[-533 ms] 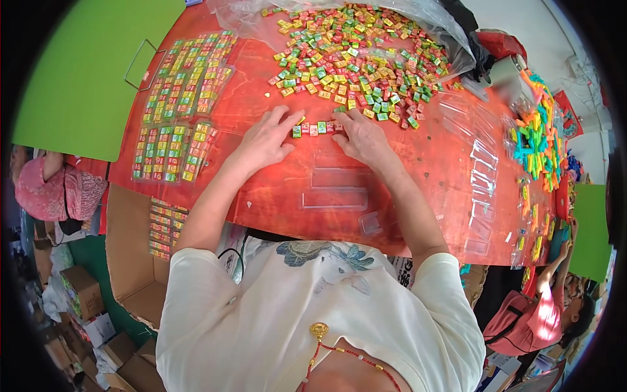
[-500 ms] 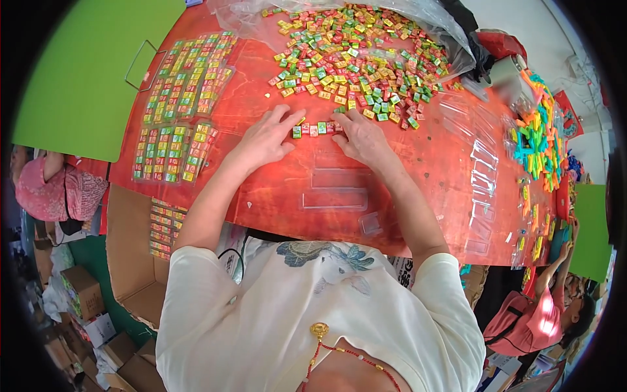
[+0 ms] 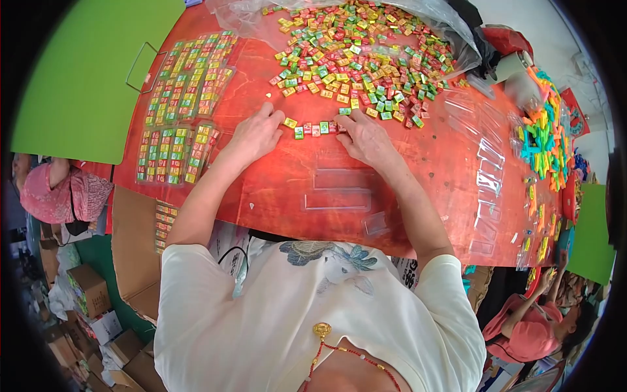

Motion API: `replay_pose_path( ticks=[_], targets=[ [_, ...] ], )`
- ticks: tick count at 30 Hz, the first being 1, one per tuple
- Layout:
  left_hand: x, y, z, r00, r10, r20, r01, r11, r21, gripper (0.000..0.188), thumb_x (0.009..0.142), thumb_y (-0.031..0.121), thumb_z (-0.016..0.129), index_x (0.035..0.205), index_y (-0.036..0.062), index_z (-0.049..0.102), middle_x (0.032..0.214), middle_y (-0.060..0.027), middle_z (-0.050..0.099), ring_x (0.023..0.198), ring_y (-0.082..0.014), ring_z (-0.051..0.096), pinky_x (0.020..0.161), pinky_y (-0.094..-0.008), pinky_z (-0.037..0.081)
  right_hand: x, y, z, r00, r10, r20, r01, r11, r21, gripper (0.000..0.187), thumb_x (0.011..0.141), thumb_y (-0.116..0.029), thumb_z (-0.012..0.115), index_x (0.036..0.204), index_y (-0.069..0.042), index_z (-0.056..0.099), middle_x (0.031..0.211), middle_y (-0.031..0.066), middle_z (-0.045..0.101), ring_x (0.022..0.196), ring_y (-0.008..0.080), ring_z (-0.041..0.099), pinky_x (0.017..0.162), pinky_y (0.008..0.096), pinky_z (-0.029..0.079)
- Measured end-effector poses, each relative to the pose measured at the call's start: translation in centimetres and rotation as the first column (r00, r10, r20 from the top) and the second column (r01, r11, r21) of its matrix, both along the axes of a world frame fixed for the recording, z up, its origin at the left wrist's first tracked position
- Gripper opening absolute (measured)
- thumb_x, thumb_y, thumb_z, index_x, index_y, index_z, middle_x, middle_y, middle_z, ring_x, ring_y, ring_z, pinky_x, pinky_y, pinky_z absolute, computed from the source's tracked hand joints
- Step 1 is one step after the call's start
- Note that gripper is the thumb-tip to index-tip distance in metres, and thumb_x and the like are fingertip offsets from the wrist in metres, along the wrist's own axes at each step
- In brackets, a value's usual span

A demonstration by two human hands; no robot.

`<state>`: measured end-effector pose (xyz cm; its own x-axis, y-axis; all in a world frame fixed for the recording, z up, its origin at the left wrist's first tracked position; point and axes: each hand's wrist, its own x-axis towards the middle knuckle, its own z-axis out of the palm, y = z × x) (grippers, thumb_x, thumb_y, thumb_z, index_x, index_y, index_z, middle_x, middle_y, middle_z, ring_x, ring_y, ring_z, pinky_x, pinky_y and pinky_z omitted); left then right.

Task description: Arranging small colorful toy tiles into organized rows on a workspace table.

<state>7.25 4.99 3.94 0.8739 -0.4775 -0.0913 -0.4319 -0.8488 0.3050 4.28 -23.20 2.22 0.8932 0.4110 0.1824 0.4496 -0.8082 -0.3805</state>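
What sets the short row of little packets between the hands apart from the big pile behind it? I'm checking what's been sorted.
The row of packets lies in a single line, edge to edge; the pile is scattered and overlapping. The row holds a handful, the pile hundreds. Both are the same small packets, mostly green, red and yellow, on the red table.

Lighting is bright and even, with strong colour saturation. Soft shadows lie under the hands at frame centre. Glare shows on the clear plastic [image 3: 339, 189] at centre and upper right. Fisheye distortion bends edges toward the rim; black vignette fills all corners. Focus is sharp centrally, softer at the periphery.
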Motion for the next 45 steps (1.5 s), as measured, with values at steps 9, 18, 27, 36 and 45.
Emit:
replay_pose_path(
  ticks=[9,18,27,36,45],
  targets=[
    [-0.6,-1.0,0.1,0.991,-0.064,0.117,0.064,0.998,0.003,0.027,0.092,0.017,0.064,0.116,0.0057,0.058,0.111,-0.0168,0.057,0.103,-0.038,0.066,0.08,-0.0511,0.056,0.2,0.0,0.1,1.0,0.01,0.012,-0.01,1.0,0.0,0.034,0.086,-0.017,0.071,0.118,-0.009,0.063,0.096,0.0147,0.06,0.092,0.035,0.065,0.078,0.0453,0.054],
    [-2.3,-1.8,-0.3,0.996,0.078,-0.034,-0.078,0.997,0.021,0.032,0.096,0.032,0.061,0.112,0.0043,0.058,0.104,-0.0176,0.063,0.098,-0.0397,0.068,0.08,-0.0509,0.056,0.1,0.0,-0.2,0.999,-0.003,0.032,0.003,1.0,0.001,0.033,0.085,-0.017,0.072,0.116,-0.009,0.061,0.096,0.014,0.059,0.095,0.0338,0.065,0.08,0.0446,0.054],
    [-2.7,-2.5,-0.1,0.998,0.006,0.057,-0.004,1.0,-0.028,0.051,0.092,0.03,0.069,0.138,0.0147,0.051,0.126,-0.0159,0.048,0.104,-0.0385,0.064,0.082,-0.0499,0.056,0.3,0.2,0.0,1.0,0.011,0.023,-0.012,1.0,0.003,0.033,0.085,-0.018,0.073,0.115,-0.01,0.063,0.096,0.0136,0.059,0.094,0.0335,0.066,0.081,0.0441,0.055],
    [-1.6,-3.4,-0.6,0.998,-0.027,0.052,0.031,0.998,-0.063,0.039,0.092,0.021,0.068,0.129,0.0131,0.056,0.113,-0.0165,0.049,0.105,-0.0367,0.064,0.078,-0.0492,0.058,0.2,0.6,0.0,0.997,0.022,0.067,-0.023,1.0,0.01,0.034,0.086,-0.018,0.073,0.118,-0.01,0.064,0.099,0.0128,0.061,0.094,0.0329,0.066,0.08,0.0427,0.055],
    [-1.8,-4.5,-1.5,0.986,-0.059,0.155,0.064,0.998,-0.03,0.032,0.093,0.022,0.067,0.124,0.0158,0.059,0.108,-0.0125,0.05,0.101,-0.0339,0.066,0.072,-0.047,0.059,0.4,1.3,-1.2,0.989,0.041,0.143,-0.035,0.998,-0.043,0.033,0.087,-0.021,0.074,0.117,-0.012,0.065,0.1,0.0125,0.061,0.091,0.031,0.068,0.078,0.0405,0.057]
  ],
)
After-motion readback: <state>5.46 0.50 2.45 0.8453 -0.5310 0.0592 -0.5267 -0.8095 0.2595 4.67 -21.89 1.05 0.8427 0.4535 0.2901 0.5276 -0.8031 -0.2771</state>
